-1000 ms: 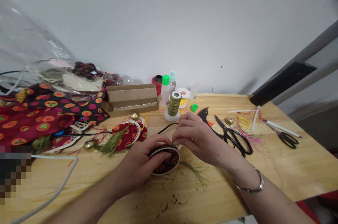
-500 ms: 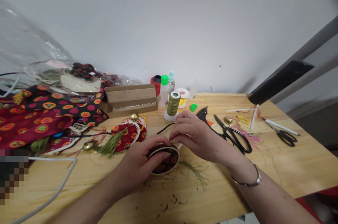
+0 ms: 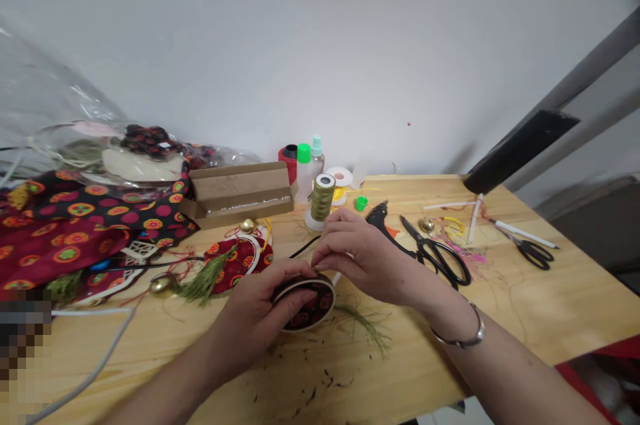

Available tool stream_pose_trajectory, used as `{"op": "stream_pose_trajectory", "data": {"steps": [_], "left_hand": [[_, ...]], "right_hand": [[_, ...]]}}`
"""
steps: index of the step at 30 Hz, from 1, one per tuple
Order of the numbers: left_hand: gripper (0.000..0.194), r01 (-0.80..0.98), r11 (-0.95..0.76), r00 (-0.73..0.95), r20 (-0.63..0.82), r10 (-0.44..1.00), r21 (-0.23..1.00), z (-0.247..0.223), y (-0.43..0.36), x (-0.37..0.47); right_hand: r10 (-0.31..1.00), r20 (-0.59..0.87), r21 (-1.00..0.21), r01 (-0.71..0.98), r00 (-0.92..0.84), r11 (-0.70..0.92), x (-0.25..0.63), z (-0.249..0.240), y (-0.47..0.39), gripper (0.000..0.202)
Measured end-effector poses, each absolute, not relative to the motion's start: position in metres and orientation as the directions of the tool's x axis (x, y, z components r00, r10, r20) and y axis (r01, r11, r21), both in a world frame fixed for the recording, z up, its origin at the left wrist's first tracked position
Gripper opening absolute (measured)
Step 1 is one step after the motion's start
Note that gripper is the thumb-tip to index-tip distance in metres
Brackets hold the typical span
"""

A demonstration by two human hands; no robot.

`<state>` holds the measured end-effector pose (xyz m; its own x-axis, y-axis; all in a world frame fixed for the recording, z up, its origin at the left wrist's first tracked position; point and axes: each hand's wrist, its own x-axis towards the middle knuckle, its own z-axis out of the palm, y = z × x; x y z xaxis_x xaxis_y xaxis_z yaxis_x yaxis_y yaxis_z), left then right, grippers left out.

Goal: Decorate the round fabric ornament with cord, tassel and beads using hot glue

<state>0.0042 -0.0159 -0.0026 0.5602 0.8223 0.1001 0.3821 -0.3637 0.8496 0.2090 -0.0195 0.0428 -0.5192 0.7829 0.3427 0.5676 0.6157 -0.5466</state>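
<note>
The patterned fabric disc (image 3: 321, 305) with its pale rim is low in the middle of the view, tilted above the desk (image 3: 425, 371) or resting on it (the contact is hidden beneath). The left hand (image 3: 267, 301) grips it from the side: the thumb lies across the dark, flowered face and the other fingers wrap over the upper edge, so that hand is firmly closed around it. The right hand (image 3: 350, 255) is at the top of the rim, thumb and fingers drawn close together; whether they pinch thread, edging or nothing at all, I cannot tell.

The step in hand seems to be fine work along that upper edge, one hand steadying while the other does the delicate part. The next move, as I judge it, calls for the left hand to hold the disc quite still and for the right fingers to stay precise at one small spot, without tugging the piece askew.

Loose green strands (image 3: 370, 328) lie just beside the disc on its right; their attachment is unclear, so they are best kept from snagging. The olive thread spool (image 3: 325, 201) stands beyond the right hand, and large black-handled scissors (image 3: 425, 248) lie to its right.
</note>
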Motion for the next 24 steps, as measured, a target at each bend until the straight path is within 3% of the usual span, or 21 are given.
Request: {"op": "stream_pose_trajectory", "data": {"steps": [24], "left_hand": [[0.014,0.367,-0.385,0.578,0.117,0.808,0.847,0.0019,-0.0180,0.0046]], "right_hand": [[0.762,0.349,-0.520,0.564,-0.545,0.641,0.2086,0.0461,-0.0178,0.016]]}}
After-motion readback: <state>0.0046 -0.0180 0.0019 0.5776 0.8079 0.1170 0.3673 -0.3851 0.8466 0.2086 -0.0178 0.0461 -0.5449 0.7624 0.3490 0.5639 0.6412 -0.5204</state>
